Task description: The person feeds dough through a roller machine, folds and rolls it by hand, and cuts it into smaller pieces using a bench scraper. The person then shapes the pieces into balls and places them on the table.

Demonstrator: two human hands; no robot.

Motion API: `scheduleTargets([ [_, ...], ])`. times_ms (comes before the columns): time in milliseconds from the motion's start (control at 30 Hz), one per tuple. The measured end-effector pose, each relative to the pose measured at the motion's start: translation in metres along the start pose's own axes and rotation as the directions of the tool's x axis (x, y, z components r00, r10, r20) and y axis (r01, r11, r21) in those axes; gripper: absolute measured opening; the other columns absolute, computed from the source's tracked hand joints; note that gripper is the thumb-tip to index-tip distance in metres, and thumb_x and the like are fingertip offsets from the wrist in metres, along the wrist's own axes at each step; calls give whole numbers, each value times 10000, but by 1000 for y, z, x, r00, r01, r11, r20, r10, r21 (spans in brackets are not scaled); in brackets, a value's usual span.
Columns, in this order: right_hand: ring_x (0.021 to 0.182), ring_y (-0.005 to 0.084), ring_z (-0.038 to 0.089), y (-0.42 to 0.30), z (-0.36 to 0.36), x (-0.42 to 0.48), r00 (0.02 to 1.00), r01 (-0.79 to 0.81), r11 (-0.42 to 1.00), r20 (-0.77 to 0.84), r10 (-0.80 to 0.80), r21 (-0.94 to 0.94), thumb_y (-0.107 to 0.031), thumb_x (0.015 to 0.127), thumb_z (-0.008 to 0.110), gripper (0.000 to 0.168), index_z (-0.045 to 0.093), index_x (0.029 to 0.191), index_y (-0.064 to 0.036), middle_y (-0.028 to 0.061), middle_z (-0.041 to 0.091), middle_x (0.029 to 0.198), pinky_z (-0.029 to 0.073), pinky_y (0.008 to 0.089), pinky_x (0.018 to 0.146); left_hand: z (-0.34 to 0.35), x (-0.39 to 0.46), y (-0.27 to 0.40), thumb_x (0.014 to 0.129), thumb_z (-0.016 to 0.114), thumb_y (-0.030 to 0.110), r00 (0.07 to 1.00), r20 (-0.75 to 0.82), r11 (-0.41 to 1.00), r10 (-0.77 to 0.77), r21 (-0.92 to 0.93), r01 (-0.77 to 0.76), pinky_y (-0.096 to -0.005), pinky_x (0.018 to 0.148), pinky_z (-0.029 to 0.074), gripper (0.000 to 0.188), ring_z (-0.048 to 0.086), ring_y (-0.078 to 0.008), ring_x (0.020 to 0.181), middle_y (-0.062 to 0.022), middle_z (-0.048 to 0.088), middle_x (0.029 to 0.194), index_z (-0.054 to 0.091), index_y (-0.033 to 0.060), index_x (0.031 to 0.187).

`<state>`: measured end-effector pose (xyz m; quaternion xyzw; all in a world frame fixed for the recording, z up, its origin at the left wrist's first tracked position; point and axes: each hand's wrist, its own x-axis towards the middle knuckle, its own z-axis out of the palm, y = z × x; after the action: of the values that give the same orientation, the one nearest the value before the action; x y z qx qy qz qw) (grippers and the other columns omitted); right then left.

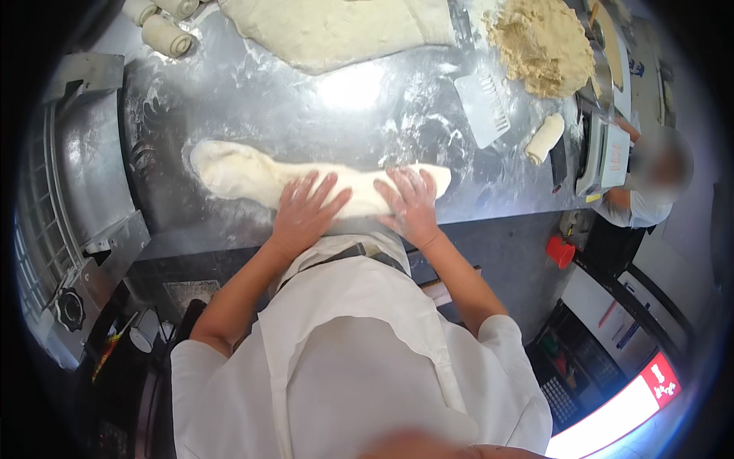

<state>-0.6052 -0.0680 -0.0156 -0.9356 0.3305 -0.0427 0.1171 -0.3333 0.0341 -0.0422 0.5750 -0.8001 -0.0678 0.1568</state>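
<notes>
A long, uneven log of pale dough (pixel 235 169) lies across the steel worktable (pixel 275 109), near its front edge. Its left end is thick and rounded; the right end tapers. My left hand (pixel 309 206) rests palm down on the middle of the log, fingers spread. Towards the right end, my right hand (pixel 410 201) also lies flat on the dough with its fingers apart. Neither hand is closed around it, and the palms hide part of its near side.
A broad dough sheet (pixel 344 34) lies at the back, with rolled dough pieces (pixel 166 37) to its left. Rightward are a crumbly yellowish mass (pixel 545 46), a flat scraper (pixel 481 109), a small dough roll (pixel 545 137), a scale (pixel 602 155) and another person (pixel 648 201). A metal machine (pixel 94 172) borders the left.
</notes>
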Motion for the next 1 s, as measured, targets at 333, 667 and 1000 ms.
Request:
scheduleTargets([
  [333, 920, 243, 689, 135, -38, 147, 982, 7, 1000, -187, -4, 14, -383, 788, 838, 533, 696, 1275, -222, 83, 726, 1070, 586, 380, 712, 1, 143, -97, 705, 855, 400, 947, -191, 966, -260, -53, 254, -430, 886, 515, 804, 658, -318, 1005, -129, 677, 1171, 576, 72, 1385],
  [667, 1239, 364, 544, 85, -31, 13, 978, -56, 965, -181, 105, 256, -88, 829, 743, 569, 610, 1379, -143, 170, 593, 1368, 412, 507, 1055, -36, 46, 27, 870, 758, 271, 938, -20, 924, -345, -185, 336, -504, 1165, 333, 595, 445, -355, 1412, -197, 501, 1494, 574, 40, 1386],
  [1000, 1219, 420, 541, 71, -28, 113, 997, 2, 1000, -75, -2, 9, -487, 784, 805, 760, 578, 1386, -81, 188, 606, 1329, 362, 527, 1103, -55, 61, -129, 959, 578, 526, 934, -9, 925, -356, 137, 354, -587, 1121, 322, 554, 510, -405, 1301, -190, 555, 1431, 637, 145, 1357],
])
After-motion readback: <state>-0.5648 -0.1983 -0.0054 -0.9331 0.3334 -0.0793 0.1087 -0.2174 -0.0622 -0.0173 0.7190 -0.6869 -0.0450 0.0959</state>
